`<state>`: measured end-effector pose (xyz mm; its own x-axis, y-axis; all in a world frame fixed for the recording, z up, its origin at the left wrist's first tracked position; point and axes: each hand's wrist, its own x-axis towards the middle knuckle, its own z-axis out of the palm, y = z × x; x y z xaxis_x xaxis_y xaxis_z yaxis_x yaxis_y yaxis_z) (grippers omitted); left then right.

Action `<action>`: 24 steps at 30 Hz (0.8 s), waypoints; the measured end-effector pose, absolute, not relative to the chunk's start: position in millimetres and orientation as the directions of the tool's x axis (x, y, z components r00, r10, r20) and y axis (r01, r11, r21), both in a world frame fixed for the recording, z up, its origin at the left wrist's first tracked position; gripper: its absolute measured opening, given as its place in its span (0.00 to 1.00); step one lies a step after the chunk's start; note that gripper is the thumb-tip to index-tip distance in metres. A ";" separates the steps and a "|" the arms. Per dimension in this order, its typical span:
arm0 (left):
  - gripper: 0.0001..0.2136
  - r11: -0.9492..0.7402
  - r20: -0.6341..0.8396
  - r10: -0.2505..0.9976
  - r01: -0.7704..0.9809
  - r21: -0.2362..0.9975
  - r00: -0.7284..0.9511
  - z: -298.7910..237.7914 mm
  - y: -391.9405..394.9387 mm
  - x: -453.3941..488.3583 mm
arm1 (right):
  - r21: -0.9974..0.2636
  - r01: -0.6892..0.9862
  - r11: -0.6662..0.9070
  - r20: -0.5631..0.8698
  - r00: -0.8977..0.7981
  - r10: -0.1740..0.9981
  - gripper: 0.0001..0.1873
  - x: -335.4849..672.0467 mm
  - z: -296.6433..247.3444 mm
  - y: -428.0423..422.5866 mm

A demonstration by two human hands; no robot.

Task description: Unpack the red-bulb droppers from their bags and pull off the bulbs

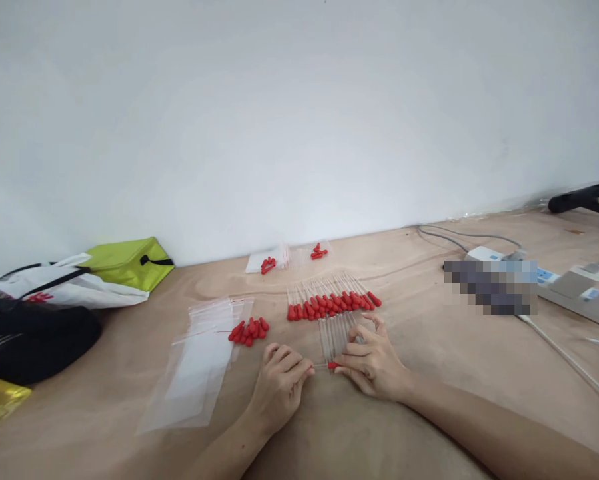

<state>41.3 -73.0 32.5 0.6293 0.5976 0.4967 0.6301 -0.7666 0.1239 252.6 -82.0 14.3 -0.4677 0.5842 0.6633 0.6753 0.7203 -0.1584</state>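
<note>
My left hand (280,385) and my right hand (372,363) meet low in the middle of a wooden table (429,373). Both are closed in a pinch on one thin glass dropper tube with a red bulb (329,365): the left on the glass end, the right on the bulb end. Just beyond my right hand lie several bare glass tubes (335,333). Behind them runs a row of assembled droppers with red bulbs (332,301). A small heap of loose red bulbs (249,330) lies to the left.
Clear zip bags (199,360) are stacked at the left. More bagged droppers (289,257) sit by the white wall. Green, white and black bags (54,293) lie far left. White power strips (569,283) and cables (569,360) lie at the right.
</note>
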 end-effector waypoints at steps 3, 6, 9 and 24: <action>0.11 -0.776 0.522 0.585 0.615 0.140 0.621 30.6 -73.6 42.1 | -0.159 0.671 0.725 0.655 -0.478 0.586 0.08 252.2 16.3 -83.7; 0.11 -0.781 0.540 0.577 0.607 0.146 0.613 28.1 -73.3 38.6 | -0.173 0.668 0.724 0.643 -0.480 0.597 0.07 253.5 18.6 -85.6; 0.12 -0.732 0.551 0.637 0.648 0.211 0.540 27.4 -70.9 29.7 | -0.246 0.711 0.658 0.673 -0.363 0.644 0.08 261.0 17.0 -83.0; 0.11 -0.618 0.518 0.746 0.726 0.303 0.419 29.9 -67.6 36.4 | -0.410 0.884 0.223 0.596 0.074 0.799 0.19 292.6 5.1 -60.0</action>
